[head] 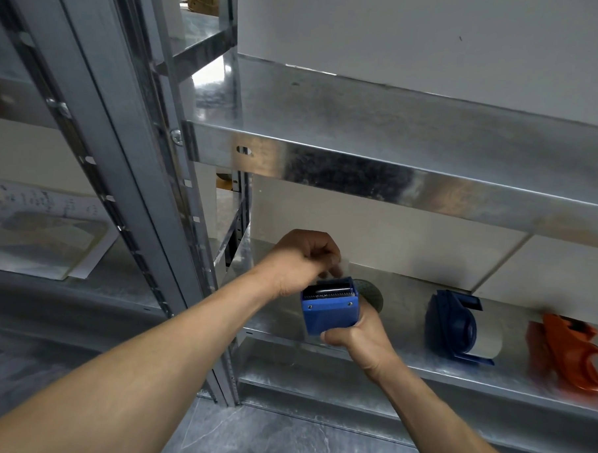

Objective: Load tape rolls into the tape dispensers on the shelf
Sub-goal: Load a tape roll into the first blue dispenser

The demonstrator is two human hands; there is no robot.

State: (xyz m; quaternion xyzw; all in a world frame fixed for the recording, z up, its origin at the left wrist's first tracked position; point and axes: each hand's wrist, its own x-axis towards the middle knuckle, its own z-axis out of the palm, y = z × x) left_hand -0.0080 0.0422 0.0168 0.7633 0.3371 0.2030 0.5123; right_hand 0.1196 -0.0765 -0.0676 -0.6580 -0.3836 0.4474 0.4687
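Head view: the right hand (354,335) has its grip wrapped round the base of a blue tape dispenser (330,311), held over the front left corner of the shelf (404,368). The left hand (301,260) pinches what looks like a clear tape end (344,262) above the toothed blade (327,294). Further right stand a second blue dispenser (454,332) and an orange dispenser (569,354). Pulling across the teeth could nick fingertips, or the loose tape could fold onto itself.

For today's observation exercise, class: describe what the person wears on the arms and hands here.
The left arm and right arm are bare to the picture's edge, no sleeves in view. The left hand and right hand wear no gloves; no watch, ring or wristband shows.
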